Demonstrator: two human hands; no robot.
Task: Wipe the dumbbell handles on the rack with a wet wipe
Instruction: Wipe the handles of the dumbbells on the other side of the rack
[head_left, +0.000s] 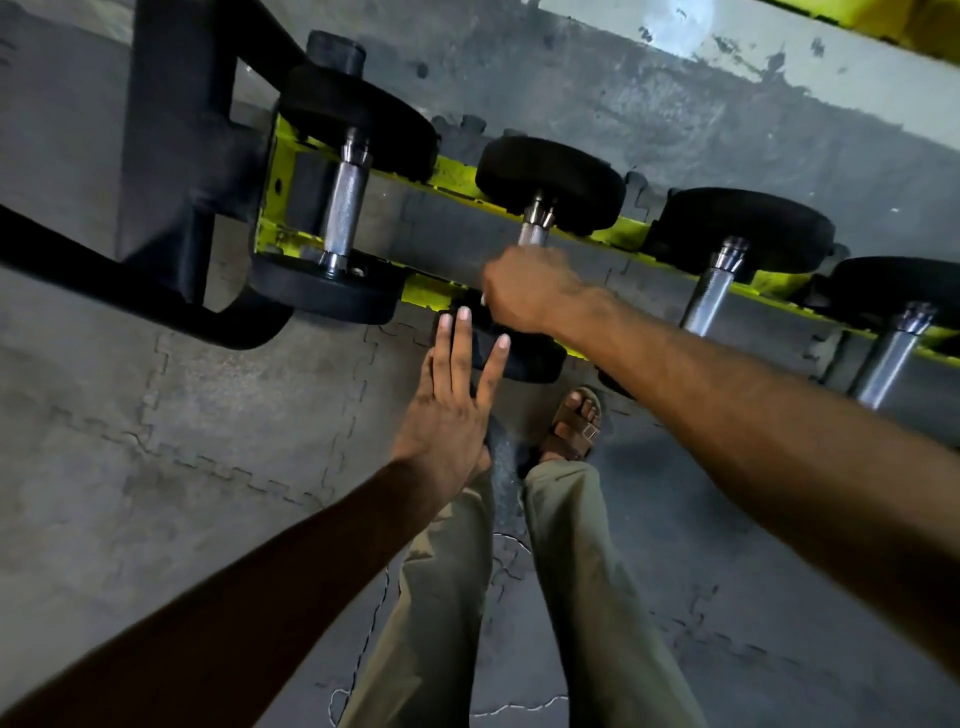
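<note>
Rack (453, 170) holds dumbbells (358, 119); right hand (530, 291) grips second handle (534, 234).

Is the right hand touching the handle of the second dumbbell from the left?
Touching. The head view shows the right hand curled round the handle, with bare steel emerging just above the knuckles.

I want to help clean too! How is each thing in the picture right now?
rack: holding four dumbbells.
first dumbbell: on the rack, handle bare, untouched.
second dumbbell: on the rack, handle mostly covered.
third dumbbell: on the rack, untouched.
fourth dumbbell: on the rack, untouched.
right hand: curled round the second dumbbell's handle.
left hand: fingers straight, against that dumbbell's near weight.
wet wipe: not plainly visible.
</note>
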